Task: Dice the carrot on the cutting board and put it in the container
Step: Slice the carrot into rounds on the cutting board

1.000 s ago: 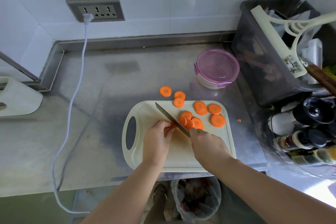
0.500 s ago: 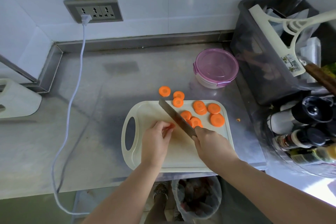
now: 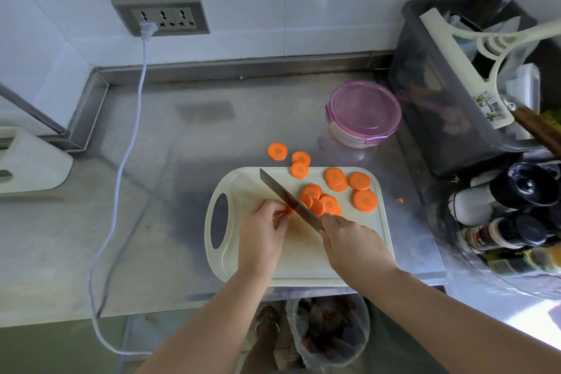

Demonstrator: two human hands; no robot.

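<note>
A cream cutting board (image 3: pixel 243 185) lies at the counter's front edge. Several round carrot slices (image 3: pixel 364 200) lie on its far right part, and two more slices (image 3: pixel 277 151) sit on the counter just beyond it. My left hand (image 3: pixel 262 235) pinches the small carrot end (image 3: pixel 287 210), mostly hidden under my fingers. My right hand (image 3: pixel 352 244) grips the handle of a knife (image 3: pixel 288 198), whose blade lies angled across the board right beside my left fingertips. A round container with a purple lid (image 3: pixel 362 111) stands closed behind the board.
A dark bin (image 3: pixel 437 94) with utensils and a rack of bottles (image 3: pixel 516 215) crowd the right side. A white cable (image 3: pixel 133 130) runs from the wall socket down the left counter. A white appliance (image 3: pixel 27 161) sits far left. A trash bin (image 3: pixel 328 331) stands below the counter edge.
The knife rose off the carrot half a second ago and has come back down beside my left fingertips. My left hand has stayed on the carrot end. The slices have not moved.
</note>
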